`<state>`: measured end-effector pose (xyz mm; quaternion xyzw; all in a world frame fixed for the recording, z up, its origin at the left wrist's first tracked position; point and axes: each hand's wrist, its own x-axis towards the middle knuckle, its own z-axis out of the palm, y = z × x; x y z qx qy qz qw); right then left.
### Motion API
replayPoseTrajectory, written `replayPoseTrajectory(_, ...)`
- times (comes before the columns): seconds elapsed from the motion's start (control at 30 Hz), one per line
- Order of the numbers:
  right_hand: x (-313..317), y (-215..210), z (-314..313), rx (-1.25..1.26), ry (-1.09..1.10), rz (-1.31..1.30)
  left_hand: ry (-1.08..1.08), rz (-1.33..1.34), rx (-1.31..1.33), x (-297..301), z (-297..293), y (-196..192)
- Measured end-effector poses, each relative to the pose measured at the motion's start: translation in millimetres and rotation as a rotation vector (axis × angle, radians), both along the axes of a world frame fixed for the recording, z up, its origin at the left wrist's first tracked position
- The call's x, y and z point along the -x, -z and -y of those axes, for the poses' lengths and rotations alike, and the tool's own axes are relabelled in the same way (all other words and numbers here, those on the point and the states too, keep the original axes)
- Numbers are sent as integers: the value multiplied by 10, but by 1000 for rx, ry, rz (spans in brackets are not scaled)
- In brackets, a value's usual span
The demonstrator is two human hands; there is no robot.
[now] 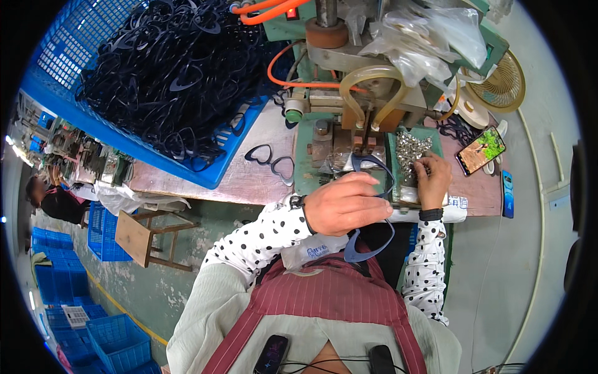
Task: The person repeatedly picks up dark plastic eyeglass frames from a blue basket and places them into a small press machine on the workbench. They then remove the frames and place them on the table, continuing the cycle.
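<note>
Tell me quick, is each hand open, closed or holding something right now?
Left hand: closed, holding a dark blue heart-shaped piece.
Right hand: curled at the small metal parts; whether it grips any cannot be told.

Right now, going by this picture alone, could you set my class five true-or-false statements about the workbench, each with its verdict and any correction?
1. The right hand is on the smartphone. False: the right hand is at a heap of small silver metal parts.
2. The left hand holds a dark blue frame with heart-shaped openings. True.
3. The smartphone has a lit screen. True.
4. The blue plastic basket holds only a few frames. False: the blue plastic basket is heaped with dark frames.
5. The person's white sleeves have black dots. True.
</note>
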<state>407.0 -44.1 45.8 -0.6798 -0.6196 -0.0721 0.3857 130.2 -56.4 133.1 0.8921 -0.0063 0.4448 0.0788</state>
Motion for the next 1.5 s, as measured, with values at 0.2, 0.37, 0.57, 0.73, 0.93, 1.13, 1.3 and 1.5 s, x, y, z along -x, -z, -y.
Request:
replayPoseTrajectory(0.2,83,37,-13,-29,-24,88,-403,-2,-102,282,181,150)
replayPoseTrajectory(0.37,145,-97,15,-212,-38,-67,-1121,174,645,1066,-129,730)
replayPoseTrajectory(0.57,150,-114,58,-187,28,-115,-1467,-420,538,1498,-521,1279)
replayPoseTrajectory(0.73,115,-120,64,-136,11,-119,-1344,-288,432,1335,-610,1347)
replayPoseTrajectory(0.93,125,-8,-31,-227,16,-136,-1388,-141,664,1289,-610,1337)
replayPoseTrajectory(1.13,313,-400,67,-251,2,-296,-1103,193,1161,1377,-610,1151)
replayPoseTrajectory(1.3,730,-912,204,-105,-326,-536,-879,448,1053,1032,-395,654)
replayPoseTrajectory(1.5,1091,-1157,231,25,-459,-636,-997,316,439,634,-5,50)
